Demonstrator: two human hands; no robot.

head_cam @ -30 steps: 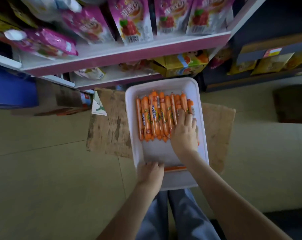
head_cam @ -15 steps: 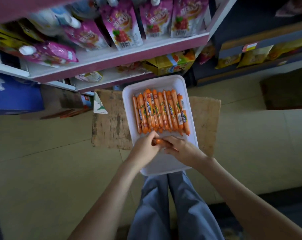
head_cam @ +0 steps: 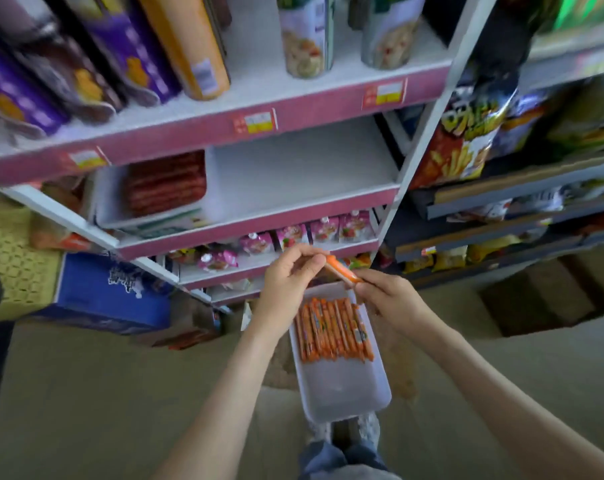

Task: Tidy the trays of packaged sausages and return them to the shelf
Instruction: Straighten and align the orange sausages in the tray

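Note:
A white tray (head_cam: 345, 393) lies on the floor below my hands, with a neat row of orange packaged sausages (head_cam: 333, 329) at its far end. Above the tray I hold one loose orange sausage (head_cam: 340, 270) between both hands. My left hand (head_cam: 288, 271) pinches its upper end and my right hand (head_cam: 385, 292) grips its lower end. On the middle shelf (head_cam: 293, 181) another white tray (head_cam: 113, 216) holds dark red sausages (head_cam: 165, 183) at the left.
The shelf space to the right of the red sausage tray is bare. Pink pouches (head_cam: 290, 235) fill the shelf below, snack tubes (head_cam: 186, 46) the shelf above. A blue box (head_cam: 113, 292) stands at floor left, a snack rack (head_cam: 466, 133) to the right.
My view has swung upward to the shelves. Both hands have lifted the loose sausage from the near end of the tray up into the air above it.

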